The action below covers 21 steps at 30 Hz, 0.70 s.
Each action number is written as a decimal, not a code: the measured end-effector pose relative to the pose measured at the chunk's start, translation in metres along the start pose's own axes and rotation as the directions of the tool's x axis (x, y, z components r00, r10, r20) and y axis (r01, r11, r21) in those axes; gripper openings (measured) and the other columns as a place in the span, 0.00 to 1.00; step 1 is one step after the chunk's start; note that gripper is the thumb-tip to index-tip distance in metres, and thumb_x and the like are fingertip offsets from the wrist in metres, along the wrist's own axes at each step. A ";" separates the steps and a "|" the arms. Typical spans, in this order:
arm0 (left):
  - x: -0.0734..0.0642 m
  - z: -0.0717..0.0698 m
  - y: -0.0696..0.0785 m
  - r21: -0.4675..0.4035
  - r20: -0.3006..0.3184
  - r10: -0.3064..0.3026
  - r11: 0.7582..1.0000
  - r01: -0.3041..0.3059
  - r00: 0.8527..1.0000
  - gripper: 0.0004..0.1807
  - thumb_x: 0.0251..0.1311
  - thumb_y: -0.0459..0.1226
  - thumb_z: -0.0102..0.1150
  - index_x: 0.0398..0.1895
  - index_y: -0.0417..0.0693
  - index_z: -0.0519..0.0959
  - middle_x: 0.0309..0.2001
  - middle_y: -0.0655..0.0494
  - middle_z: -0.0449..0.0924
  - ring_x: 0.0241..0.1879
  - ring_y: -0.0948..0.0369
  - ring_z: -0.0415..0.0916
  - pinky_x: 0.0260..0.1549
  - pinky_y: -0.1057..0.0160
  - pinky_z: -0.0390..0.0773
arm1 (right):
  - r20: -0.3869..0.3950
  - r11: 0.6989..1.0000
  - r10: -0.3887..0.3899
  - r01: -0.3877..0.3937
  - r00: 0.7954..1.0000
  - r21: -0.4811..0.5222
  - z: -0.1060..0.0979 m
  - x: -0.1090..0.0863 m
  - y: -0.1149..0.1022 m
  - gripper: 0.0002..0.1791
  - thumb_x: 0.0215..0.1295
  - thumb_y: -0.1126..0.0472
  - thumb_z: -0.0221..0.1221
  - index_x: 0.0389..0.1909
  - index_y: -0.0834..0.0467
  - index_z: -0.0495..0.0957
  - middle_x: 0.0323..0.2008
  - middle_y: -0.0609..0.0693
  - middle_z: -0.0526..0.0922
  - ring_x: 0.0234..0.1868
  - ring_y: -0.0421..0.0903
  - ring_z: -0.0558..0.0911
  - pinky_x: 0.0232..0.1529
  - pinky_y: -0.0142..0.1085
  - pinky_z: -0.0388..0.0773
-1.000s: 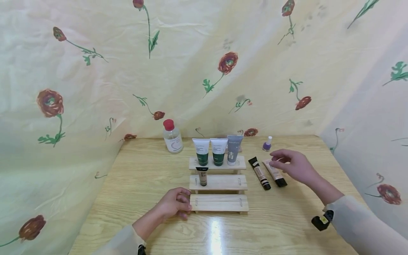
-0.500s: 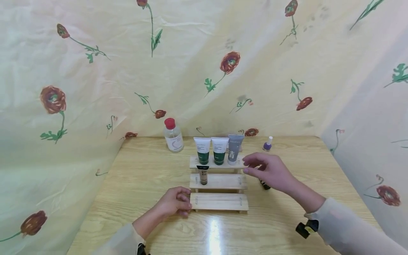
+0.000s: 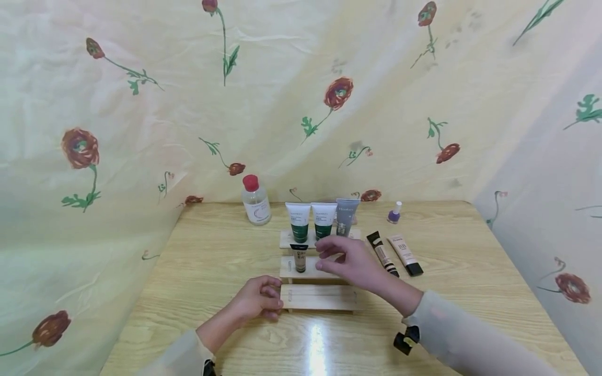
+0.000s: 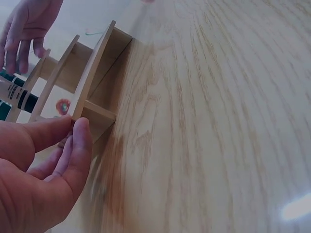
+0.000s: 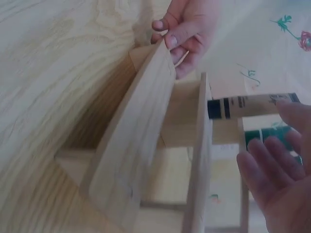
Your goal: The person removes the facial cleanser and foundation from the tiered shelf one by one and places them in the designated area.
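My left hand (image 3: 257, 298) pinches the left end of the lowest step of a three-tier wooden display rack (image 3: 320, 297); the left wrist view shows thumb and fingertips on the plank's corner. My right hand (image 3: 350, 263) hangs over the middle tier, fingers loosely bent with nothing in them. Just left of its fingertips stands a small beige tube with a black crimped end (image 3: 299, 258), apart from them in the head view. Behind, on the top tier, are two white-and-green tubes (image 3: 298, 222) and a grey tube (image 3: 346, 215), its lower part hidden by my right hand.
Right of the rack lie a black-and-beige tube (image 3: 383, 254) and a pale pink tube with a black cap (image 3: 405, 255). A purple nail polish bottle (image 3: 394, 214) stands at the back right. Left of the rack, at the back, is a clear bottle with a red cap (image 3: 256, 201).
My right hand has moved left, from above the pale pink tube to over the rack's middle tier, carrying nothing. My left hand keeps its hold on the rack.
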<state>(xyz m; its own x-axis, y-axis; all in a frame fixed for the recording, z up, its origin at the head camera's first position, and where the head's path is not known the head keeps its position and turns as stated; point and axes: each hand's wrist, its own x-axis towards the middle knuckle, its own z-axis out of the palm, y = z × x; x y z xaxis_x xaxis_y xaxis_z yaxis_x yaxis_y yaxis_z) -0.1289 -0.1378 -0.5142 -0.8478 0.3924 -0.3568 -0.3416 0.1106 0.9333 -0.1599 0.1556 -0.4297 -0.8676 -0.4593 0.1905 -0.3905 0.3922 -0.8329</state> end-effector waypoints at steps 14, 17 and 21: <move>0.002 -0.001 -0.001 -0.029 -0.004 0.001 1.000 -0.001 1.000 0.30 0.59 0.21 0.66 0.64 0.30 0.67 0.38 0.48 0.78 0.33 0.55 0.83 0.35 0.53 0.91 | -0.065 0.999 0.025 -0.022 0.998 0.048 0.028 0.019 0.003 0.20 0.61 0.60 0.73 0.53 0.55 0.81 0.48 0.51 0.86 0.48 0.50 0.86 0.49 0.39 0.88; 0.001 -0.001 -0.002 -0.025 -0.003 -0.001 1.000 0.001 1.000 0.30 0.59 0.21 0.66 0.64 0.30 0.67 0.38 0.48 0.78 0.33 0.55 0.83 0.35 0.52 0.91 | -0.075 0.999 0.026 -0.024 0.997 0.034 0.032 0.019 0.002 0.19 0.61 0.59 0.73 0.51 0.55 0.82 0.45 0.50 0.86 0.47 0.48 0.87 0.48 0.37 0.88; 0.002 -0.001 -0.003 -0.023 -0.003 0.000 1.000 0.000 1.000 0.30 0.59 0.21 0.66 0.64 0.31 0.67 0.38 0.48 0.78 0.33 0.54 0.83 0.35 0.52 0.91 | -0.089 0.999 0.046 -0.044 0.995 0.027 0.036 0.019 0.001 0.16 0.60 0.60 0.73 0.48 0.54 0.83 0.43 0.49 0.87 0.46 0.46 0.87 0.46 0.32 0.87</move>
<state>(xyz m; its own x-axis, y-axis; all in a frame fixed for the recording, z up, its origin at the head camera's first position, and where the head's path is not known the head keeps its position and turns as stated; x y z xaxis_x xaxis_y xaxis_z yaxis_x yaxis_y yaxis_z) -0.1295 -0.1380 -0.5176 -0.8490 0.3895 -0.3571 -0.3511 0.0894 0.9321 -0.1659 0.1186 -0.4453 -0.9086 -0.3681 0.1973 -0.3436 0.3905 -0.8541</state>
